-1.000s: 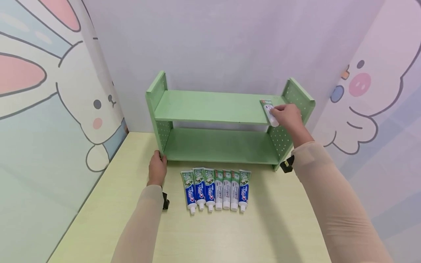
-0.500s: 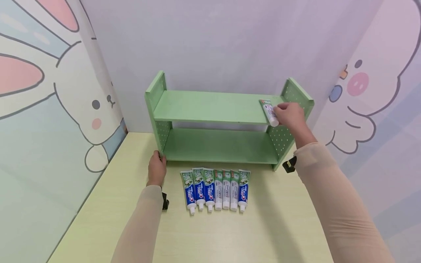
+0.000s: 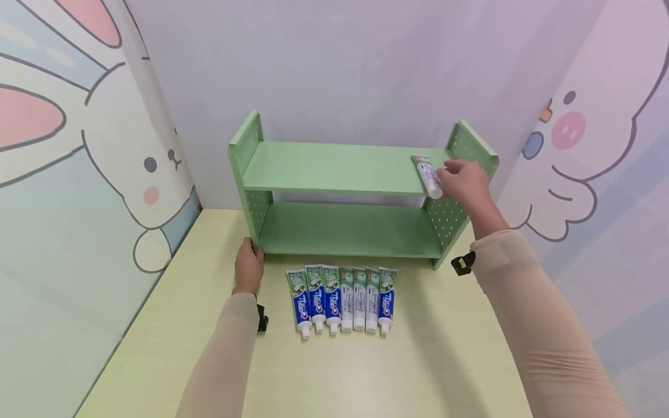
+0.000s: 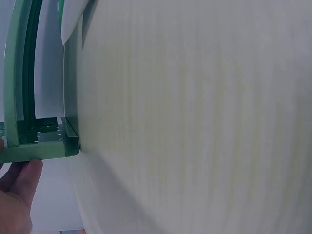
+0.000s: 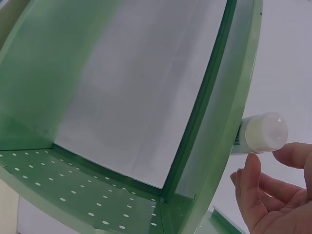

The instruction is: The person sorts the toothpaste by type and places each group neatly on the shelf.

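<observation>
A white and green toothpaste tube point(image 3: 427, 175) lies at the right end of the upper board of a green two-tier shelf point(image 3: 334, 167), cap toward the front. In the right wrist view its white cap point(image 5: 265, 132) juts past the board's edge. Just right of the tube is my right hand point(image 3: 467, 181), thumb and fingers spread apart by the cap; whether a fingertip still touches it is hard to tell. My left hand point(image 3: 248, 267) holds the lower front corner of the shelf's left side panel, with fingertips point(image 4: 30, 173) against it in the left wrist view.
On the table point(image 3: 334, 377) in front of the shelf lies a row of several toothpaste tubes, blue-green ones point(image 3: 332, 299) and white-green ones point(image 3: 359, 299). Perforated side panels point(image 3: 448, 220) rise at both shelf ends. A curtain with cartoon animals point(image 3: 151, 145) surrounds the table.
My right hand has loosened from the toothpaste tube and shifted slightly right, showing more of its label. The tube stays on the upper board. My left hand keeps its place.
</observation>
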`<state>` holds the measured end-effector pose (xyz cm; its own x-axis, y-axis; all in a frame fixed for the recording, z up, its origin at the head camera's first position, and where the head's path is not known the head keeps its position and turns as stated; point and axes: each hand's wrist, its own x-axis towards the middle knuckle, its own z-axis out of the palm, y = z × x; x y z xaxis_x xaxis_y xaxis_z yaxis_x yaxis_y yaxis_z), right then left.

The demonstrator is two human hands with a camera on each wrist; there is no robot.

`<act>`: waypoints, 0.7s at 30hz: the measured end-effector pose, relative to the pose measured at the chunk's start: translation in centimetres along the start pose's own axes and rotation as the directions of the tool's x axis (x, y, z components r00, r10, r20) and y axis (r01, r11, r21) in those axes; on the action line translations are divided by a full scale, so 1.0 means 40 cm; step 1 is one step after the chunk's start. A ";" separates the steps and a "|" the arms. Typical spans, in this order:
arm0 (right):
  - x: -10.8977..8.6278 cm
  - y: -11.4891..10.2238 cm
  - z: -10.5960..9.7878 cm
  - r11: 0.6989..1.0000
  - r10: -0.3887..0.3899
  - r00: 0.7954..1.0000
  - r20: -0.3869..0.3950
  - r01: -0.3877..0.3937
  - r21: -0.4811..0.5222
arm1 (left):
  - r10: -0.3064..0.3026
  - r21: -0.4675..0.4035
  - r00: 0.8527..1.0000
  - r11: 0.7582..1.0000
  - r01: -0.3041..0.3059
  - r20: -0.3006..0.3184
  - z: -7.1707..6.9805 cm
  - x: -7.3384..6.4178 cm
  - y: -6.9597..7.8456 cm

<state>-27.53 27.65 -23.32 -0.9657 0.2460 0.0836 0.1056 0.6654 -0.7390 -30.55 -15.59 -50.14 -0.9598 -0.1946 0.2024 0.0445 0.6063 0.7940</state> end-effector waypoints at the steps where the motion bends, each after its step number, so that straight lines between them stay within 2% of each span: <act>1: -0.003 0.000 -0.001 1.000 -0.004 1.000 -0.001 0.004 -0.002 | 0.000 0.000 1.000 1.000 0.000 0.002 -0.001 -0.001 0.001; 14: -0.026 0.006 -0.011 1.000 -0.011 1.000 -0.009 0.011 0.018 | 0.019 0.004 1.000 1.000 -0.019 -0.014 -0.005 -0.006 0.013; 21: -0.043 0.013 -0.011 1.000 -0.020 0.999 -0.025 0.021 0.020 | 0.012 0.007 1.000 1.000 -0.012 -0.002 -0.005 -0.007 0.014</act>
<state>-25.72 27.88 -23.53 -0.9613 0.2501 0.1152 0.0807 0.6559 -0.7505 -30.20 -15.32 -49.63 -0.9585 -0.1891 0.2134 0.0543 0.6138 0.7876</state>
